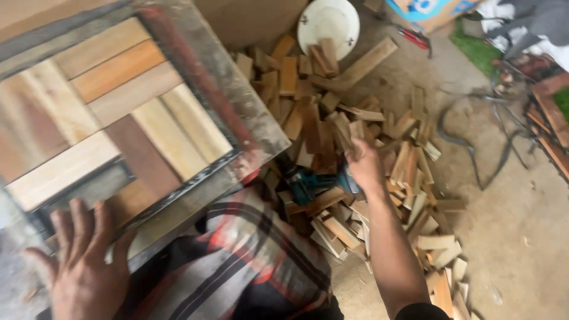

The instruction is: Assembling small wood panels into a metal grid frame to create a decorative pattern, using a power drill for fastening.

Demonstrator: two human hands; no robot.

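Right hand closes on a wood block mid-frame (grip blurred); left hand, flat and unclenched, should steady the frame lower left.

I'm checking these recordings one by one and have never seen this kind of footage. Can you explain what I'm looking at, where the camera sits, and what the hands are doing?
There is no machine here. A person wears one camera on the head, looking down at their own two bare hands.

The left hand lies flat, fingers spread, on the near edge of a framed panel partly filled with wooden slats of light and dark tones.

The right hand reaches into a big pile of wood offcuts on the concrete floor. It is blurred, so whether it grips a piece cannot be told.

A teal power tool lies in the pile, a round white disc behind it. The plaid cloth is the person's clothing.
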